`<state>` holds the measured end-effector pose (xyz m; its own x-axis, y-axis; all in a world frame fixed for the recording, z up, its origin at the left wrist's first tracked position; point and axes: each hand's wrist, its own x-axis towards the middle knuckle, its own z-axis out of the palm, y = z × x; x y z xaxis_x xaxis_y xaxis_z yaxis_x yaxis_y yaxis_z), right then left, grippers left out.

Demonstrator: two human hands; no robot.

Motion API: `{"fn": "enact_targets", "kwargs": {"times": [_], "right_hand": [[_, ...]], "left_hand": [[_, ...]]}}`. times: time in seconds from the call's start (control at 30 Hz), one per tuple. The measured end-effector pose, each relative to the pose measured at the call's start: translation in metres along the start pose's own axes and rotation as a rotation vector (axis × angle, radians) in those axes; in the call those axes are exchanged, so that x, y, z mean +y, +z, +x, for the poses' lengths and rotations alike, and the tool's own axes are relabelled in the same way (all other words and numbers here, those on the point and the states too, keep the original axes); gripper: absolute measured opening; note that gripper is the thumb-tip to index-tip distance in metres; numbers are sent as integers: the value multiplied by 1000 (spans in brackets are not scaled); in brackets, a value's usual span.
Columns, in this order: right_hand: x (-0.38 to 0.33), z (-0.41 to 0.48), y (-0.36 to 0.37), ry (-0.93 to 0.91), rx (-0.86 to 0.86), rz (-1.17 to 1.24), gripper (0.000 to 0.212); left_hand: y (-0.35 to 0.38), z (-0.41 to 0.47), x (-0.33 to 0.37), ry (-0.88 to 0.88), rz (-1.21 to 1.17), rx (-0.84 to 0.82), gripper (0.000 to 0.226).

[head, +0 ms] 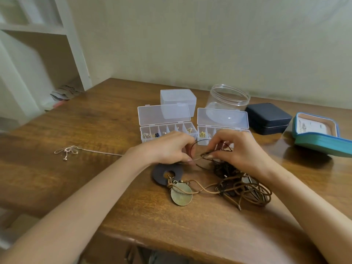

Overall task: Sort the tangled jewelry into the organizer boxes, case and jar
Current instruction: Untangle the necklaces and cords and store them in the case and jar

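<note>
We see the table [85,121] carrying a teal case [323,144], a jar [228,100], and 2 open boxes, the left box [163,115] and right box [222,119]. The tangle [245,187] lies just before them. Our left hand [167,147] and right hand [242,149] each pinch a thin cord [199,158], seemingly part of that tangle, above the wood.

Wooden table [85,121]; white shelf unit [75,44] far left, beside pale wall [209,35].

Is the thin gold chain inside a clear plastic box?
No, the thin gold chain lies on the brown wooden table, left of the clear plastic boxes.
</note>
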<state>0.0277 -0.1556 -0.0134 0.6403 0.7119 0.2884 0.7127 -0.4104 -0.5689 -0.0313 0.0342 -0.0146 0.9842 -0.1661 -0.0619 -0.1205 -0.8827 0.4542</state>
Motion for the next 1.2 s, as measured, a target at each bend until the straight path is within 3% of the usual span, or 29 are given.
{"fn": "enact_targets", "kwargs": {"times": [0.1, 0.2, 0.6, 0.9, 1.0, 1.2], "right_hand": [[-3, -2, -6, 35, 68, 124, 20], [-3, -1, -7, 24, 94, 157, 17], [3, 2, -15, 140, 15, 670, 16], [7, 2, -21, 161, 30, 807, 9], [5, 1, -23, 196, -72, 717, 14], [2, 0, -7, 156, -216, 256, 45]], "left_hand": [[-1, -2, 4, -7, -289, 28, 8], [1, -6, 4, -4, -535, 3, 13], [-2, -9, 1, -12, -706, -32, 6], [3, -5, 3, 22, -588, 159, 5], [2, -5, 3, 41, -584, 210, 6], [3, -7, 7, 67, -691, 203, 5]]}}
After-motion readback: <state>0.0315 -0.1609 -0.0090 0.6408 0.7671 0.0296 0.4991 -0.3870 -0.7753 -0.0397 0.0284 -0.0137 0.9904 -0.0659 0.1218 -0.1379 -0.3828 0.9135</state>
